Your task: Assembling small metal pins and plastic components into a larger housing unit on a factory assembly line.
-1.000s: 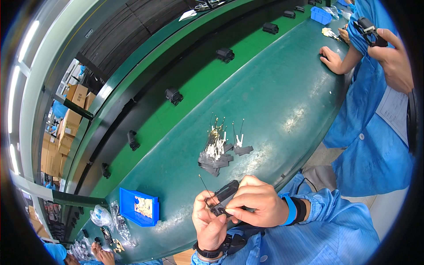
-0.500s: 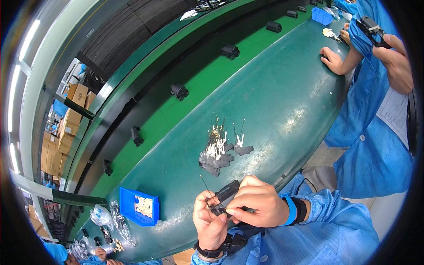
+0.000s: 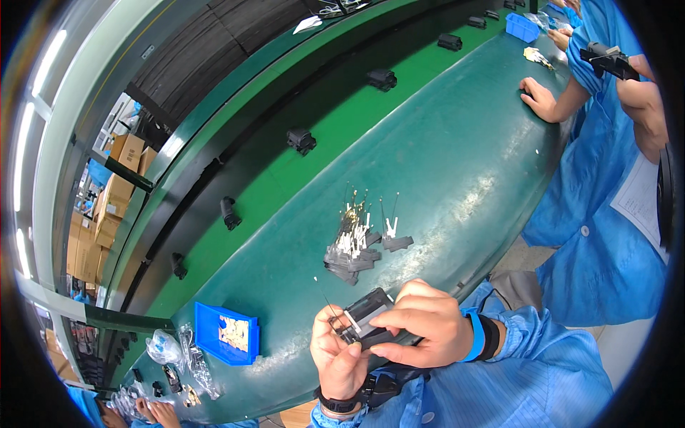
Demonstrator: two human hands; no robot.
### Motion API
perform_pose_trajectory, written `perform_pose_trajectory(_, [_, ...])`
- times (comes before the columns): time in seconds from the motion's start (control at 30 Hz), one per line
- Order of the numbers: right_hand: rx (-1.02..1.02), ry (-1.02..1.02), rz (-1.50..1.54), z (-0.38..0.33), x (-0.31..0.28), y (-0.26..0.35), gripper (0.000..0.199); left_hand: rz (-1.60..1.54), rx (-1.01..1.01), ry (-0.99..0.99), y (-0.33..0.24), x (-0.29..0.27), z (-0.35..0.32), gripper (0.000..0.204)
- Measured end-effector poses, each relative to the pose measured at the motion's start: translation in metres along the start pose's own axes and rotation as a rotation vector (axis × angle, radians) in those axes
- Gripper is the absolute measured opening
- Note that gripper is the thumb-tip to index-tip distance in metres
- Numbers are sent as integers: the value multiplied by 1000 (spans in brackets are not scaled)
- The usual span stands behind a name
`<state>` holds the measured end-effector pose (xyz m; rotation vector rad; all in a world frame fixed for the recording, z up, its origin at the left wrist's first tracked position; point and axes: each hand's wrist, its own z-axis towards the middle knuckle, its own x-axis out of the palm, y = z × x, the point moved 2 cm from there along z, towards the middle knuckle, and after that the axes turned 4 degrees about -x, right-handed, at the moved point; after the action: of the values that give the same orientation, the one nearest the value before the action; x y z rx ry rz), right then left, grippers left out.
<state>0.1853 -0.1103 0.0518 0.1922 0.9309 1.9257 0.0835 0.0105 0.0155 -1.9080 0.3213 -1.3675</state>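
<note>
A small black plastic device (image 3: 371, 302) with a flat grey panel is held in front of me at the table's near edge. My left hand (image 3: 338, 364) grips its lower left end, thumb in front. From that end a thin dark wire sticks up past my left fingers. The fingers of my right hand (image 3: 428, 324) are bent over the device's right side and touch it near the grey panel; the fingertips are partly hidden. Beyond my hands lies a pile of thin wires with white tabs and dark grey flat pieces (image 3: 348, 246), with a smaller bunch (image 3: 394, 239) beside it.
A blue bin (image 3: 227, 334) of small pale parts stands on the green table (image 3: 300, 278) at left, near clear plastic bags (image 3: 193, 360). Behind runs a green conveyor belt (image 3: 271, 192) carrying several black devices (image 3: 301, 141). At right a co-worker in blue (image 3: 585, 235) holds another device.
The device in my hands has tilted so its grey panel shows. My right fingers have shifted from its lower end onto its side. The belt's devices have moved toward the upper right.
</note>
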Motion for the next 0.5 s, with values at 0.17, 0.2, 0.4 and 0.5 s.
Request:
perform_pose_trajectory(0.17, [40,-11,45,-2,0,-3,23,-25,-11,36,-6,4,4,58])
perform_pose_trajectory(0.2, [42,-9,39,-2,1,-3,23,3,8,39,-7,4,4,58])
perform_pose_trajectory(0.4, [36,-25,34,-2,6,-5,21,-32,-49,67,-4,-6,4,55])
perform_pose_trajectory(0.5, [33,-39,36,-3,8,-4,21,-38,-51,65,-5,-3,4,54])
